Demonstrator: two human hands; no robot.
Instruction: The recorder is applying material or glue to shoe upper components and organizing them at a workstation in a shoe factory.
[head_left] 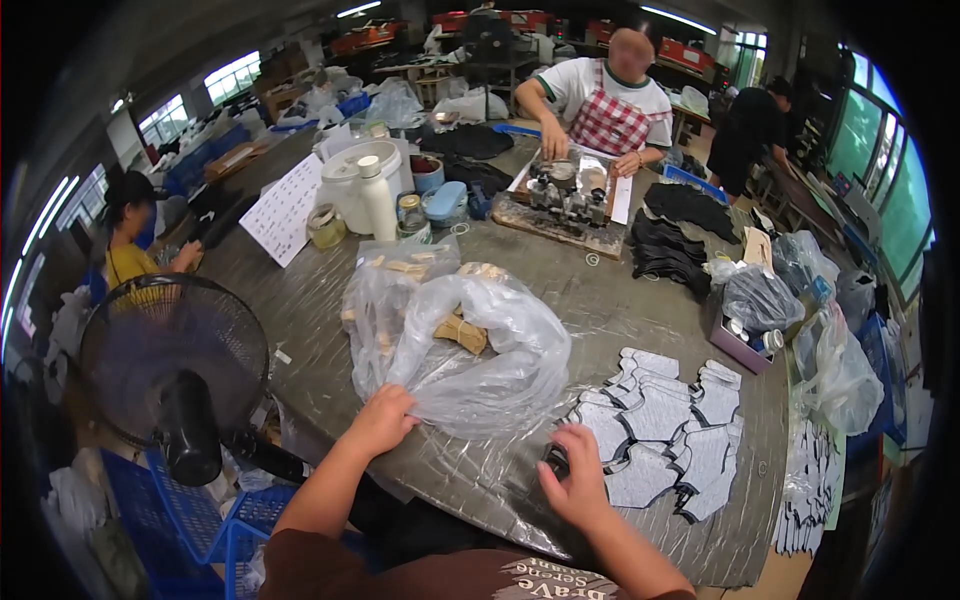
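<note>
A large clear plastic bag [490, 400] lies crumpled on the table in front of me, its mouth spread wide. Inside it are several tan bundled pieces [461, 333]. My left hand [385, 418] is closed on the bag's near edge. To the right, my right hand [578, 475] hovers at the left side of several overlapping grey, dark-edged cut pieces [655, 410]. Its thumb and fingers are apart, with a dark edge showing between them; whether they touch the pieces is unclear.
A black fan [175, 350] stands at the left, above blue crates [180, 500]. Across the table, a person in a checked apron [615, 105] handles a metal device [565, 190]. A white bottle [377, 200], bucket and jars stand behind the bag. Black pieces [665, 245] lie far right.
</note>
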